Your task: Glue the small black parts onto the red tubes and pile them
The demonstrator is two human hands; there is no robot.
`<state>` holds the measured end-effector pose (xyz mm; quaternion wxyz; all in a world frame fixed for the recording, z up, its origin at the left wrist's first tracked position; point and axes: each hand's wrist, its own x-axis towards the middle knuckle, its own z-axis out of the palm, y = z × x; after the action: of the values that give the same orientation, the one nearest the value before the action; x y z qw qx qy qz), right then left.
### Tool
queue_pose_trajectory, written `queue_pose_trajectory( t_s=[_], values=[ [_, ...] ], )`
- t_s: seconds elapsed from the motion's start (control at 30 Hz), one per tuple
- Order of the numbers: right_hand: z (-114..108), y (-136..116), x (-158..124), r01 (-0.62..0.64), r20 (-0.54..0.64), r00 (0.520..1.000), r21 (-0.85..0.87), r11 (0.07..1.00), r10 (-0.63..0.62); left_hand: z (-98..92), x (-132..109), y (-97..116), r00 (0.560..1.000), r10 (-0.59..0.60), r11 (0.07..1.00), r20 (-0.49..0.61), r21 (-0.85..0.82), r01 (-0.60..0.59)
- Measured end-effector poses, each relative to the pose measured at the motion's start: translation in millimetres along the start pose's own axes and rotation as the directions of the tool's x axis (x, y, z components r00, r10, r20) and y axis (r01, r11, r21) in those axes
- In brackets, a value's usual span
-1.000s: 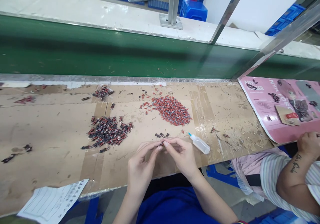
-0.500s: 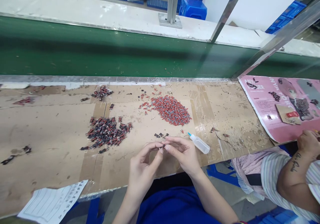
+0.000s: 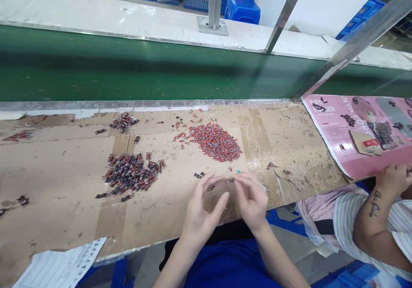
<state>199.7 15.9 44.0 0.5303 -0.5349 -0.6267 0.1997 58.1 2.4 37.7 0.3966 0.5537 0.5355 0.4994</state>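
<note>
My left hand (image 3: 206,208) is open, thumb and forefinger spread apart over the cardboard. Its forefinger reaches toward the fingertips of my right hand (image 3: 252,200). That hand is closed in a pinch; a tiny dark bit shows at its fingertips, too small to name. A small dark part (image 3: 210,188) lies beneath my left forefinger, with a few more black parts (image 3: 199,175) just beyond. Mostly hidden behind my right hand is a squeeze bottle, its teal tip (image 3: 238,171) showing. Ahead is a heap of small red-and-silver pieces (image 3: 216,142); leftward, a pile of black-and-red parts (image 3: 131,174).
Cardboard (image 3: 74,163) covers the bench, backed by a green strip (image 3: 128,65). A smaller dark pile (image 3: 124,122) sits farther back. At front left lies a printed sheet (image 3: 61,264). On the right, a co-worker's arm (image 3: 375,210) rests near a pink poster (image 3: 341,150).
My hands, formerly fingertip to fingertip around a small dark part, have shifted right. The left thumb has moved away from its forefinger, and my right hand now covers most of the bottle.
</note>
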Motion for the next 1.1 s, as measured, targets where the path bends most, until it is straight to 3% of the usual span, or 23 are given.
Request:
queue_pose_trajectory(
  t_s=[0.13, 0.2, 0.27, 0.33, 0.4, 0.47, 0.57, 0.7, 0.8, 0.93, 1.1],
  values=[
    [-46, 34, 14, -0.206, -0.277, 0.951, -0.239, 0.949, 0.137, -22.4, 12, -20, 0.988, 0.151, 0.93, -0.04, 0.345, -0.128],
    [-67, 45, 20, -0.193, -0.27, 0.958, -0.369, 0.909, 0.094, -36.9, 21, -34, 0.963, 0.27, 0.842, 0.024, 0.479, -0.248],
    [-79, 46, 22, -0.118, -0.189, 0.982, -0.492, 0.862, 0.026, -46.8, 28, -46, 0.927, 0.349, 0.758, 0.137, 0.541, -0.366],
    [-82, 42, 19, -0.017, -0.03, 1.0, -0.557, 0.83, 0.001, -50.1, 34, -54, 0.898, 0.375, 0.698, 0.231, 0.568, -0.437],
    [-77, 37, 12, 0.061, 0.148, 0.989, -0.577, 0.815, 0.031, -48.9, 37, -58, 0.889, 0.358, 0.665, 0.286, 0.59, -0.458],
    [-70, 34, 5, 0.1, 0.276, 0.958, -0.588, 0.803, 0.083, -47.1, 38, -58, 0.893, 0.337, 0.659, 0.299, 0.602, -0.451],
    [-61, 35, 0, 0.101, 0.331, 0.935, -0.586, 0.804, 0.125, -48.8, 35, -54, 0.908, 0.332, 0.719, 0.255, 0.555, -0.419],
    [-60, 33, 4, 0.008, 0.261, 0.956, -0.476, 0.88, 0.133, -55.7, 25, -47, 0.957, 0.253, 0.871, 0.144, 0.396, -0.29],
    [-53, 22, 9, -0.135, 0.274, 0.938, -0.275, 0.952, 0.212, -59.0, 14, -48, 0.987, 0.161, 0.929, 0.028, 0.334, -0.161],
    [-26, 9, 8, -0.302, 0.273, 0.92, 0.036, 0.953, 0.281, -62.7, 2, -58, 0.978, 0.203, 0.881, -0.054, 0.446, -0.158],
    [8, 4, 4, -0.422, 0.274, 0.887, 0.158, 0.893, 0.371, -65.4, -4, -68, 0.961, 0.265, 0.836, -0.073, 0.515, -0.191]
  ],
)
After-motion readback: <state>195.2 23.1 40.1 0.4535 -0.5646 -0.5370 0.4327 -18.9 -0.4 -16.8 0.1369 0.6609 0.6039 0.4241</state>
